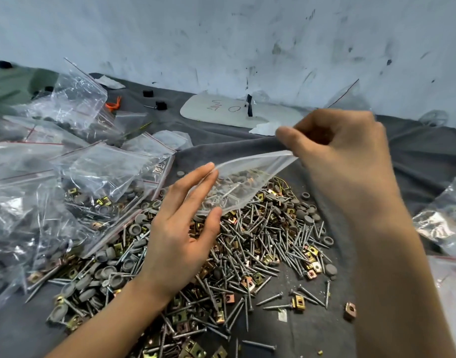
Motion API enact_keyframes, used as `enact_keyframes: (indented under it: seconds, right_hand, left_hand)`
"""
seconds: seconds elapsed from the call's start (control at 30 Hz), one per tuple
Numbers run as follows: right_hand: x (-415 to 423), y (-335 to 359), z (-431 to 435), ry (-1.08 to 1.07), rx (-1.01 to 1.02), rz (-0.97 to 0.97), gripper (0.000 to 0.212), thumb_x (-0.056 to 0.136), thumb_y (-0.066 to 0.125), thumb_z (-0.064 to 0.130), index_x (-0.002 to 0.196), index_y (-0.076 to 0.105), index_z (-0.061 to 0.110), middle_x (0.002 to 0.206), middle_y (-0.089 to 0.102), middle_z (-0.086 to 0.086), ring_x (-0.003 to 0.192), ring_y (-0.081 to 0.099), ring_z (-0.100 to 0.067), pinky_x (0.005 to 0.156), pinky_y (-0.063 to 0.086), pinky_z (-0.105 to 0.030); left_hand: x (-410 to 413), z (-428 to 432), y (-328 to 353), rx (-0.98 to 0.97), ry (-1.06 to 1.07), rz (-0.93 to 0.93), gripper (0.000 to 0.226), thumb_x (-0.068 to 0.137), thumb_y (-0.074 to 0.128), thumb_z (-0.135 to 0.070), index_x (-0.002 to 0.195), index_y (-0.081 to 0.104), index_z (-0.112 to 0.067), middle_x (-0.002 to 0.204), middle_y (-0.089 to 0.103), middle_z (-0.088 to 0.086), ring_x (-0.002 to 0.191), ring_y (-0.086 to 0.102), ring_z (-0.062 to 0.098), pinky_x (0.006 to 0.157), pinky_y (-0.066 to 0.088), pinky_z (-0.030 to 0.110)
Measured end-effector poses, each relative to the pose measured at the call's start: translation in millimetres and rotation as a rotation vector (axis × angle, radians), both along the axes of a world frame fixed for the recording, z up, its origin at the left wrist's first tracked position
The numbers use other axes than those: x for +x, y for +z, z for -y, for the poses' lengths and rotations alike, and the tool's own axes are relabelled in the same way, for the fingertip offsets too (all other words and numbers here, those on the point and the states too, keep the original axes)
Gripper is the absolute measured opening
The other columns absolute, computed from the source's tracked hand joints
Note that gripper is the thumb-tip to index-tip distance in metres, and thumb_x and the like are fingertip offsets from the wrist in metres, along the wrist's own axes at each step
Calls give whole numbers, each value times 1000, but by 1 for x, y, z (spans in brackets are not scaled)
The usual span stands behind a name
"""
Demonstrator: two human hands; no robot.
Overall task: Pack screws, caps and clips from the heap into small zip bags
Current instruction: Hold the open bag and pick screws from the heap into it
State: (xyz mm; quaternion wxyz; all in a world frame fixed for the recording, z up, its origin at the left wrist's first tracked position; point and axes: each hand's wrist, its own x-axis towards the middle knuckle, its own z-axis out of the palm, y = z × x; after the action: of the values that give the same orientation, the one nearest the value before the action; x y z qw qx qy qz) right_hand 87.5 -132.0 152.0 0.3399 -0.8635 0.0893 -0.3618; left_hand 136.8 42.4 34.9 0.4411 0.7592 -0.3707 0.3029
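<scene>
While the right hand [345, 156] is pinching the top rim of a small clear zip bag [247, 182] between its thumb and curled fingers, the left hand [180, 228] is holding the bag's other end, its fingers lying nearly straight behind the plastic and its thumb pressing the lower corner against them; the bag is hanging stretched between the two hands, just above the far part of the heap [260, 249]; a few screws and grey caps are showing through its wall, and whether its seal is closed I cannot tell.

The heap is lying in the middle of the grey cloth [415, 156] and spreading toward its near edge; long silver screws [269, 298], round grey caps [330, 269] and brass-coloured clips [349, 310] are lying mixed together in it, with a few strays sitting apart toward the near right.

Filled bags [74, 182] with red seal lines are piling up along the cloth's left edge, the nearest of them touching the heap; another crumpled bag [444, 215] is lying at the right edge.

Toward the far edge, a white panel [216, 109] with handwriting is lying at the foot of the scuffed pale wall [221, 34]; black knobs [161, 105] and an orange tie [113, 104] are sitting left of it.
</scene>
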Motion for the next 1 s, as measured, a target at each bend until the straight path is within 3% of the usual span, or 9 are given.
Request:
enact_keyframes:
  seconds: [0.07,0.23,0.33,0.43,0.6,0.7,0.8,0.9,1.0]
  right_hand:
    - [7,-7,10,-81,24,-16,19,83,69,33,70,69,19,54,59,10,50,51,0,47,33,-9]
    - [30,-39,26,-42,127,-311,17,91,60,22,79,70,15,68,67,-1,57,58,-11,57,49,-27]
    - [43,-61,24,76,-56,-612,3,87,68,22,85,68,21,88,69,-2,71,64,-14,69,55,-32]
    - [52,-77,19,126,-196,-789,13,79,76,24,80,64,26,100,64,-5,86,61,-22,74,48,-30]
    - [52,-75,21,135,-235,-765,9,85,69,18,82,63,23,101,64,-5,88,61,-23,76,51,-33]
    - [40,-55,25,157,-204,-648,6,85,69,17,84,65,22,87,66,1,75,61,-15,61,51,-26]
    - [21,-29,25,191,-213,-591,11,82,72,19,76,65,25,72,66,6,66,60,-9,55,47,-23]
    - [-3,-5,21,434,-84,-632,7,76,75,25,76,69,22,69,70,2,60,62,-7,60,50,-26]
    - [-19,11,9,599,43,-523,10,72,77,22,77,70,17,68,70,1,60,63,-9,58,52,-23]
  left_hand:
    - [0,0,0,-24,12,-2,46,92,53,-18,133,49,3,136,46,3,128,45,12,111,35,24]
    - [0,1,1,-52,38,-2,48,92,52,-18,134,48,5,136,44,4,130,41,11,111,35,26]
    - [2,0,-1,-57,42,5,49,93,51,-19,136,46,4,138,42,3,133,39,8,111,37,30]
    - [3,0,-2,-60,2,-13,48,94,52,-18,136,46,4,138,42,2,130,45,18,99,49,46]
    - [5,-1,-3,-45,23,-5,48,93,52,-18,136,47,3,139,43,2,134,41,10,103,46,42]
    - [5,-1,-3,-34,36,8,48,93,52,-18,137,46,2,139,43,2,134,38,5,110,39,33]
    - [4,0,-3,-42,20,-10,49,93,52,-18,137,46,3,139,42,3,133,41,12,104,46,43]
    - [3,0,-2,-52,7,-22,49,93,52,-18,136,47,4,138,42,3,131,44,17,98,50,48]
    - [1,1,-1,-33,26,14,49,92,53,-18,135,47,4,137,43,2,132,40,9,108,41,34]
